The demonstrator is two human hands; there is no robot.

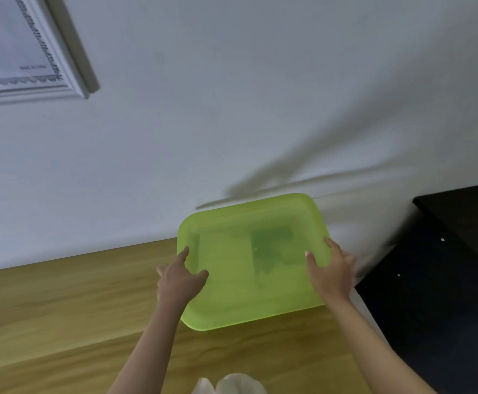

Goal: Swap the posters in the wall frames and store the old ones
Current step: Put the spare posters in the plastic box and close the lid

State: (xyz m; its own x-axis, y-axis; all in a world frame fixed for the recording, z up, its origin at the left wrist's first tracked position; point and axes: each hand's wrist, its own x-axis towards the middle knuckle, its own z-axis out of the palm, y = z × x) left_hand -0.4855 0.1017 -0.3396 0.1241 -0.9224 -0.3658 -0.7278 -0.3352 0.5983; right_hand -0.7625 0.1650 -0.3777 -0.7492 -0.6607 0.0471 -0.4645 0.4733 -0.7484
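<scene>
A translucent green plastic lid lies flat low in the centre, close to the wall. My left hand grips its left edge with the thumb on top and the index finger along the rim. At the right edge my right hand holds on the same way, thumb on top. A dark patch shows through the plastic; what lies beneath is hidden. At the upper left, a white wall frame holds a pale printed poster.
Wooden floor runs along the white wall. A black piece of furniture stands right beside the lid on the right. Something white shows at the bottom edge, below my arms.
</scene>
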